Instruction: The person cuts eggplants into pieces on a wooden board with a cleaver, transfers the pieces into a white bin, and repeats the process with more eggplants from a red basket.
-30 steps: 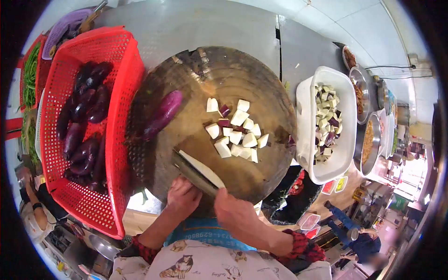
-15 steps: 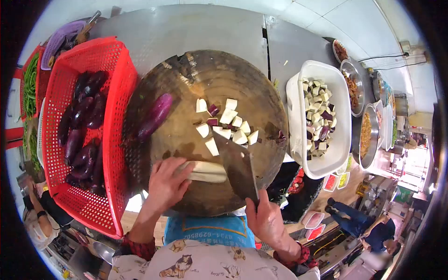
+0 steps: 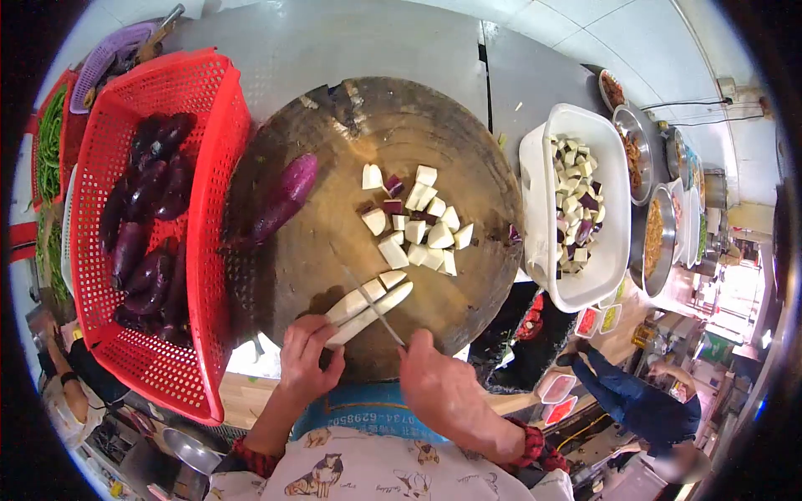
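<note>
Pale, lengthwise-cut eggplant strips (image 3: 352, 326) lie slanted near the front of a round wooden chopping block (image 3: 434, 125). My left hand (image 3: 307, 357) is closed on their near-left end, fingers curled. A cleaver (image 3: 386, 324), seen almost edge-on, stands across the strips, and my right hand (image 3: 444, 392) grips its handle, which is hidden in the fist. At the strips' far end, a short piece is separated by a cut. Beyond them sits a loose group of eggplant chunks (image 3: 440, 235), some with purple skin. One purple eggplant (image 3: 286, 194) rests at the block's left.
Left of the block stands a red plastic basket (image 3: 213, 242) with several eggplants. To the right is a white tub (image 3: 589, 288) of cut chunks. Metal bowls (image 3: 656, 234) of food line the right side. A person in dark clothes (image 3: 643, 401) is at the lower right.
The cleaver has moved from beside the chunks down and left onto the strips, turning edge-on. The strips are now tilted, with a cut near their far end. My left hand has moved slightly toward me.
</note>
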`<act>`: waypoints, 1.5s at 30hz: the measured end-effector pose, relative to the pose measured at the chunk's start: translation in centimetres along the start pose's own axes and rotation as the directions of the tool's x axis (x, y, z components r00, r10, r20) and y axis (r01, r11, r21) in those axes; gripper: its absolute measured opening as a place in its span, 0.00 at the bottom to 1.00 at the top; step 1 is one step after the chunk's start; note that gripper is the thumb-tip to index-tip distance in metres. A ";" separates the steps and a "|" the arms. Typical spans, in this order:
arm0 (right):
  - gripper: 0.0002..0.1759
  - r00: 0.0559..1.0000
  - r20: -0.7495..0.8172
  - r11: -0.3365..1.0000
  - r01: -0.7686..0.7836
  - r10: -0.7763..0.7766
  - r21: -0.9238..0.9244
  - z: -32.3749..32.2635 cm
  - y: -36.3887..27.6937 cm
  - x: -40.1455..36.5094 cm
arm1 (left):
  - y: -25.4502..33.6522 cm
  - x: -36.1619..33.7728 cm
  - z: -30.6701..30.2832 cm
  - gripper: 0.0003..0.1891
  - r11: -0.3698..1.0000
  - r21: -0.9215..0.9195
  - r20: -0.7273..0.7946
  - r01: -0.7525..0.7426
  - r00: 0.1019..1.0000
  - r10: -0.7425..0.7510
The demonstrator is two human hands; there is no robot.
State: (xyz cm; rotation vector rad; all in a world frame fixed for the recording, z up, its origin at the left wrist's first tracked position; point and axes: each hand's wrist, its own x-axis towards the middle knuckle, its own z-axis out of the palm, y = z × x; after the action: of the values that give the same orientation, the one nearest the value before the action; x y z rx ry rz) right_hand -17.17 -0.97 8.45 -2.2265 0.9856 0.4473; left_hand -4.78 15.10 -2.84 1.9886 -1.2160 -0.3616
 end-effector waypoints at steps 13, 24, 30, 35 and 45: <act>0.13 0.996 0.033 0.996 0.085 -0.086 0.023 2.4 0.3 0.9 | -1.1 -0.6 0.1 0.21 0.999 -0.026 0.012 -0.033 0.999 0.033; 0.09 0.983 0.136 0.991 0.114 -0.124 0.076 2.0 0.4 1.2 | -1.2 -0.6 -0.5 0.20 0.998 0.053 0.042 0.019 0.999 -0.021; 0.08 0.918 -0.195 0.709 -0.118 0.345 0.696 -0.2 5.0 -2.6 | -0.5 4.2 3.1 0.20 0.987 -0.078 -0.072 0.138 0.987 -0.144; 0.06 0.813 0.098 0.262 -0.296 0.574 0.918 2.8 9.3 -5.5 | 1.7 7.0 3.1 0.38 0.976 0.162 -0.017 0.145 0.989 -0.145; 0.08 0.902 0.076 0.219 -0.184 0.425 0.958 3.2 9.5 2.8 | 2.4 13.6 7.8 0.62 0.997 0.072 -0.060 0.029 0.998 -0.025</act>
State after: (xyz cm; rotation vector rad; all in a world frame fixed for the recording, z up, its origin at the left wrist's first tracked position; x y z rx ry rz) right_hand -22.62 -5.09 0.58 -0.9123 1.3283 -0.2536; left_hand -3.98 -0.70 -4.39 2.0653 -1.1818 -0.2735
